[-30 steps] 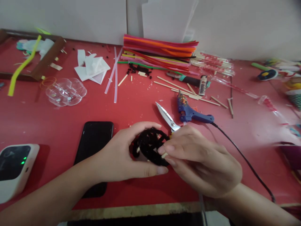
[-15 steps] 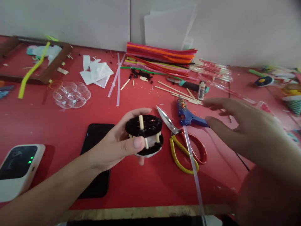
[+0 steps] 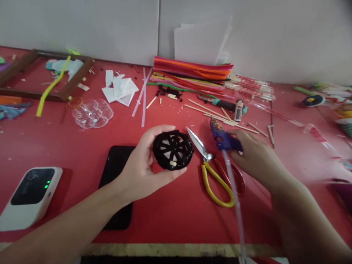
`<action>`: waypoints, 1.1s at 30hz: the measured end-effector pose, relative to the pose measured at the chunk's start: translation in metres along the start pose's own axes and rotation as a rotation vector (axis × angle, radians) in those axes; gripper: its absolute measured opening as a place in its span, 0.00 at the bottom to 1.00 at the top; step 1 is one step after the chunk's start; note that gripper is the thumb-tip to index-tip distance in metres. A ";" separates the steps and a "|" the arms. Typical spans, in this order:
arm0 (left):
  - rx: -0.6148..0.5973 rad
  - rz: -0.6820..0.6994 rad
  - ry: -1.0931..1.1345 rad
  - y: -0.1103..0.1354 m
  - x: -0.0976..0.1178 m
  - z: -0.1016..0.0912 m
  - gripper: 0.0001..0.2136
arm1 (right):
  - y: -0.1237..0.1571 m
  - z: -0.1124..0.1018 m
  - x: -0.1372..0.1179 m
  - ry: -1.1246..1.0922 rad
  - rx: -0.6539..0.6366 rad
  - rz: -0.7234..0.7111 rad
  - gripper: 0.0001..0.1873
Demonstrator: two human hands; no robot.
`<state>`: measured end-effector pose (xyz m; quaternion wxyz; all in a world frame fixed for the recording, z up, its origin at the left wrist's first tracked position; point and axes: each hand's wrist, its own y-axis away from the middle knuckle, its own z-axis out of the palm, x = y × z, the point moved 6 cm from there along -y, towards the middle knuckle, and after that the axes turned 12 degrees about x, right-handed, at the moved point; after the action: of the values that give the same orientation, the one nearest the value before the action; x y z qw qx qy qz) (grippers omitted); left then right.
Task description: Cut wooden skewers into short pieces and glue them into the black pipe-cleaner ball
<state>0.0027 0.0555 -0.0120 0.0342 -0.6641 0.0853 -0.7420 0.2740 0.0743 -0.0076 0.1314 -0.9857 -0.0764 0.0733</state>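
Note:
My left hand [image 3: 148, 165] grips a round black craft piece [image 3: 173, 149] by its edge. Spokes cross its top like a wheel, and a short pale stick [image 3: 173, 163] pokes up near its front rim. On the right, my right hand [image 3: 251, 150] has its fingers around the handle of a blue hot glue gun [image 3: 224, 139], whose nozzle points up and away from me. A long clear glue stick [image 3: 234, 194] trails from the gun's back toward the table edge. Between the two hands lie scissors [image 3: 206, 157] with one yellow and one red handle, blades slightly apart.
A black phone [image 3: 117, 216] lies under my left forearm, with a white device [image 3: 30, 194] farther left. Behind are a clear plastic palette [image 3: 92, 113], paper scraps [image 3: 125, 88], pipe cleaners [image 3: 192, 68], thin wooden sticks [image 3: 209, 113], a lighter [image 3: 238, 110] and a brown frame [image 3: 62, 93].
My right hand has come down and closed on the glue gun's handle. My left hand has tipped the black piece so its spoked top faces me.

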 end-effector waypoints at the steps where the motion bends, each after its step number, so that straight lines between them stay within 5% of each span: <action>1: 0.023 0.031 -0.039 0.000 0.000 -0.002 0.31 | 0.001 -0.005 0.000 -0.043 0.075 0.056 0.15; 6: 0.061 0.084 -0.141 0.000 -0.003 -0.006 0.34 | 0.019 -0.021 0.001 -0.348 0.407 0.308 0.08; 12: 0.079 0.085 -0.178 -0.001 -0.003 -0.007 0.32 | 0.035 -0.002 -0.012 -0.647 0.229 0.215 0.05; 16: 0.122 0.107 -0.192 -0.002 -0.004 -0.010 0.35 | 0.038 -0.012 -0.039 -0.719 0.126 0.007 0.09; 21: 0.153 0.162 -0.207 -0.002 -0.001 -0.012 0.34 | 0.036 -0.028 -0.067 -0.681 0.143 -0.198 0.13; 33: 0.144 0.232 -0.250 0.001 0.002 -0.011 0.33 | 0.042 -0.020 -0.068 -0.606 0.124 -0.232 0.13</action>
<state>-0.0085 0.0548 -0.0113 0.1776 -0.7327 0.1030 -0.6488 0.2160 0.0173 0.0086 0.1701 -0.8939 -0.2190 0.3523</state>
